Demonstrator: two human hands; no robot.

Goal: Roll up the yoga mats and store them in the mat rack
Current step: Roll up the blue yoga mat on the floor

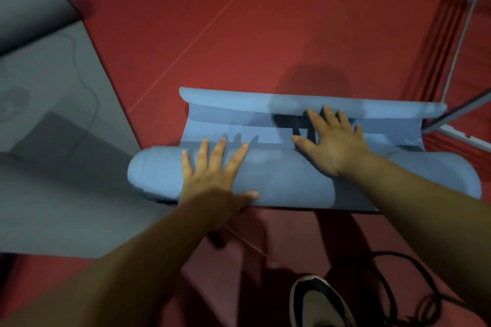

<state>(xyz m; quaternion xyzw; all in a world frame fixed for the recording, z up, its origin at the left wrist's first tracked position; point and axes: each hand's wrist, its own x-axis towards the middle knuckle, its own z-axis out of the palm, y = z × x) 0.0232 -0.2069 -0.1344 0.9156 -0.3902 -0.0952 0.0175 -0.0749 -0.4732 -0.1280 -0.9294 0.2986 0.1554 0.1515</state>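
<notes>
Blue yoga mat (287,183): lay mostly rolled on red floor (239,21), centre frame. Pressed under left hand (212,175) at roll's 9 o'clock side, right hand (334,141) at 1 o'clock, both flat, fingers spread, gripping nothing.

Grey mat (53,154) partly beyond the left edge, shoe (317,305) beyond the bottom edge

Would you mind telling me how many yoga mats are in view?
2. The light blue foam mat, mostly rolled, lies at centre under the left hand and right hand. The grey foam mat lies flat at left, its far end curled. Others may be hidden.
</notes>
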